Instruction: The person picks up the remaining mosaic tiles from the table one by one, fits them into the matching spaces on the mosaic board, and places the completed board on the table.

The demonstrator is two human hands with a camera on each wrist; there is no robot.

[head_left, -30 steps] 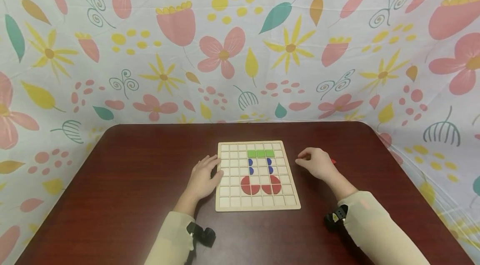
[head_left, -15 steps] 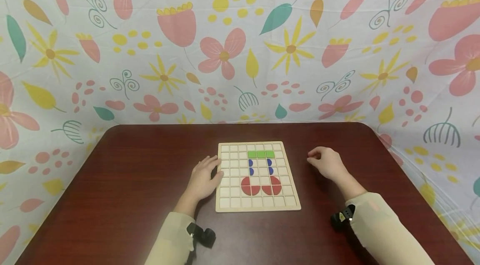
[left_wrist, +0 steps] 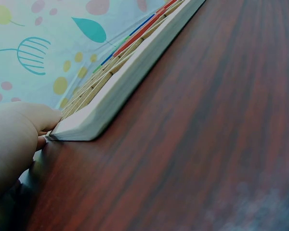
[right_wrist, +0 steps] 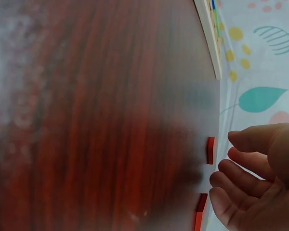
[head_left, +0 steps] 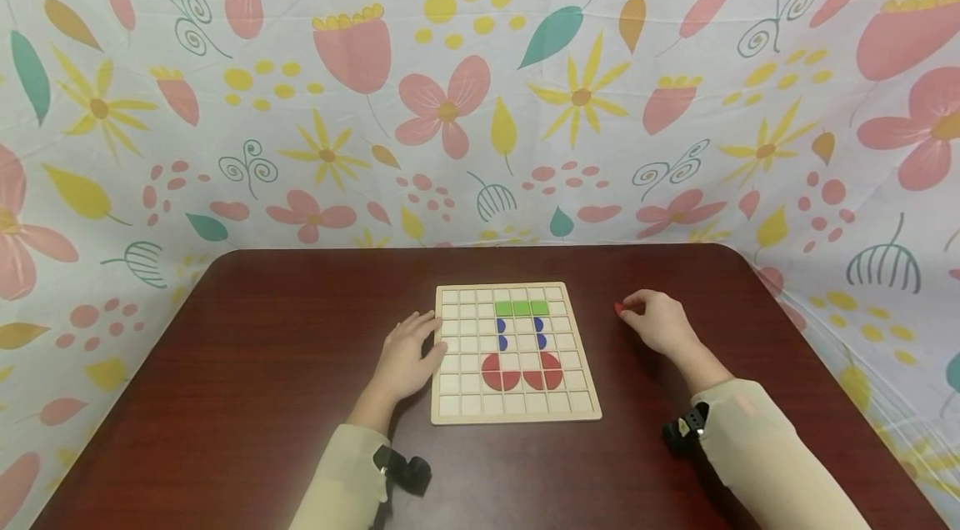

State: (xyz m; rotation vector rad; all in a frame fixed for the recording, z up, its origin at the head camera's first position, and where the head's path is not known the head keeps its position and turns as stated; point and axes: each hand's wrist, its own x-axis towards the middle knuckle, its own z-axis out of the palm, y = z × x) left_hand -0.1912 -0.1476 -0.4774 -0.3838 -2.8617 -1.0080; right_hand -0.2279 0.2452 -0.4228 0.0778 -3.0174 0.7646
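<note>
A square wooden grid board (head_left: 465,413) lies on the table with green squares (head_left: 522,308), blue half-circles (head_left: 502,334) and red quarter-circles (head_left: 501,372) set in its cells. My left hand (head_left: 403,359) rests at its left edge, thumb and fingertips touching the rim; the left wrist view shows the thumb (left_wrist: 50,115) at the board's corner. To the right of the board, my right hand (head_left: 660,326) hovers low with its thumb and index finger apart. A small red piece (head_left: 618,307) shows right at its fingertips. In the right wrist view, another red piece (right_wrist: 200,212) lies beside the fingers.
The dark red-brown table (head_left: 262,380) ends at a rounded far edge in front of a flower-patterned cloth (head_left: 450,113). Black wrist cameras are strapped at both sleeves, one left (head_left: 405,472) and one right (head_left: 684,430).
My right hand has moved right, away from the board, then slightly up. A red piece that showed behind it earlier is now out of sight there; one shows at the fingertips. The left hand stays put.
</note>
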